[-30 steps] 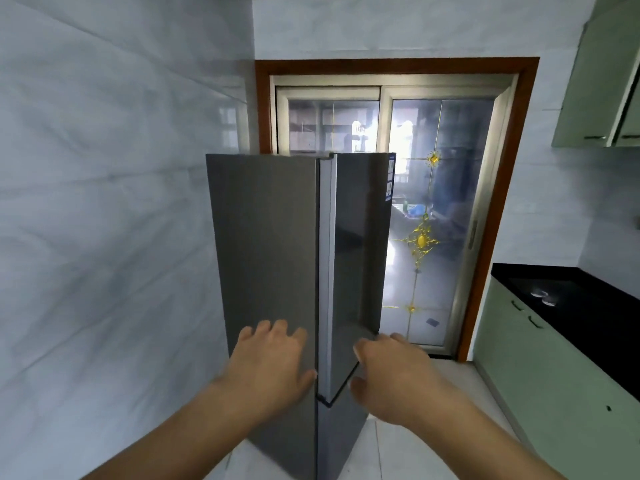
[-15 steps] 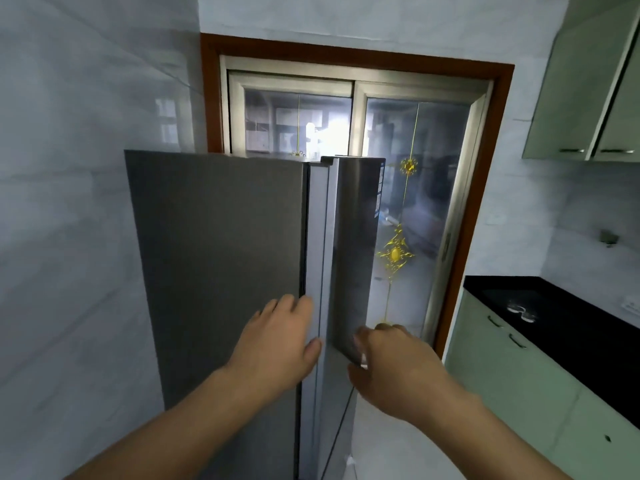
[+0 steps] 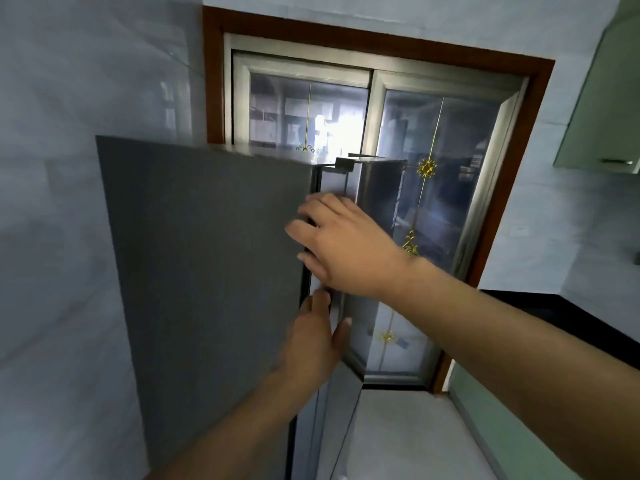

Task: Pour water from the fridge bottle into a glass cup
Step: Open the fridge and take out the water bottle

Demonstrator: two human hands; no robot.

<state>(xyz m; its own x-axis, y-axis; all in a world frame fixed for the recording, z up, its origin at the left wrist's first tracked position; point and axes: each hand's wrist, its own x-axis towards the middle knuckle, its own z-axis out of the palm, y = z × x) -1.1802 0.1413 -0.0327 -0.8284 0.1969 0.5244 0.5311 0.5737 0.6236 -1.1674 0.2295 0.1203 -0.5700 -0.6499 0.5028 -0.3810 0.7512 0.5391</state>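
Right hand (image 3: 349, 244) now higher on fridge (image 3: 207, 265)

fridge (image 3: 207, 258) centre-left: matte dark grey | door frame (image 3: 516, 174) upper right: reddish-brown wood | glass door (image 3: 440, 202) centre: gold ornament pattern | cabinets (image 3: 602, 109) far right: pale green | counter (image 3: 588, 317) right: black | wall (image 3: 52, 237) left: grey-white marbled

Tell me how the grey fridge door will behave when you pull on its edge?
The fridge door looks like a tall rigid panel, so it should swing, not flex. Its smooth face probably offers little grip; the right hand hooks the edge, the left hand lower down.
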